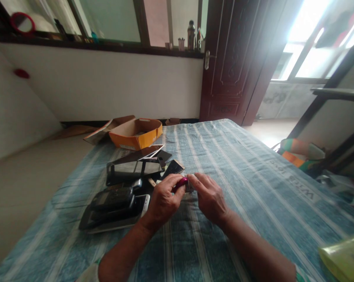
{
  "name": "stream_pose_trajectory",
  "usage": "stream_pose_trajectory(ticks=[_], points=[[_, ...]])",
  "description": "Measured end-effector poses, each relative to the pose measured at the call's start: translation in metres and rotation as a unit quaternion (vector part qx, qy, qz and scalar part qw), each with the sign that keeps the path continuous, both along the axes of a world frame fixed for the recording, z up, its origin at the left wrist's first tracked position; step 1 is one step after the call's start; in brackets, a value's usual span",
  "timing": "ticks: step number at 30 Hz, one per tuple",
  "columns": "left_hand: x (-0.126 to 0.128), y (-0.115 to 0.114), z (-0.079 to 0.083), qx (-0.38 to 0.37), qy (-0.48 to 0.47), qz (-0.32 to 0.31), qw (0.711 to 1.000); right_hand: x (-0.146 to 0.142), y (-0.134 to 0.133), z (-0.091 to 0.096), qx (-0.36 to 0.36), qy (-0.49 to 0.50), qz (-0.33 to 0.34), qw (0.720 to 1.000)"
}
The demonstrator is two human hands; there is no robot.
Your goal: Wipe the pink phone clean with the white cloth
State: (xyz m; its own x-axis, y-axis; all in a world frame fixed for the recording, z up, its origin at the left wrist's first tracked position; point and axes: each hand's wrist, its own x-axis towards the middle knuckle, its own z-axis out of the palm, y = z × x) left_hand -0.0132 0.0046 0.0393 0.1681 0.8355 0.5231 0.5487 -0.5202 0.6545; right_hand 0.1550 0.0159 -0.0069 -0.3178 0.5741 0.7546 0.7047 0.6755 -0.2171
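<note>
My left hand [168, 194] is closed around a small, shiny magenta object [182, 182]; my fingers cover much of it, and its kind cannot be made out. Close against it, the bent fingers of my right hand [209, 196] press on something pale, perhaps a cloth or tissue [189, 188], largely hidden. Just beyond my left hand lies a phone with a gold edge [176, 167]. To the left is a pile of devices: a dark tablet-like device [132, 172], a bulky black device [114, 197] and a white-edged phone [143, 204] under it.
An open orange cardboard box [135, 139] stands at the far left of the blue striped cloth [241, 188]. Yellow-green plastic packaging [345, 256] lies at the near right edge. Behind are a brown door [235, 58] and a sill with a bottle [191, 36].
</note>
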Motion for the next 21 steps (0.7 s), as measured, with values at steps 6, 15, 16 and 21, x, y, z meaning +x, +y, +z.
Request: stream_pose_trajectory(ticks=[6,15,16,21], points=[[-0.01,0.005,0.012,-0.072,0.026,0.012,0.997,0.002,0.005,-0.006,-0.046,-0.054,-0.048,0.996],[-0.026,0.011,0.024,-0.235,0.163,0.012,0.958,0.013,0.016,-0.022,-0.122,0.007,-0.05,0.991],[-0.026,0.011,0.024,-0.237,0.175,0.01,0.956,0.011,0.016,-0.022,-0.131,0.03,-0.038,0.99],[-0.018,0.012,0.015,-0.204,0.201,0.017,0.958,0.006,0.016,-0.016,-0.201,0.161,0.023,0.966]])
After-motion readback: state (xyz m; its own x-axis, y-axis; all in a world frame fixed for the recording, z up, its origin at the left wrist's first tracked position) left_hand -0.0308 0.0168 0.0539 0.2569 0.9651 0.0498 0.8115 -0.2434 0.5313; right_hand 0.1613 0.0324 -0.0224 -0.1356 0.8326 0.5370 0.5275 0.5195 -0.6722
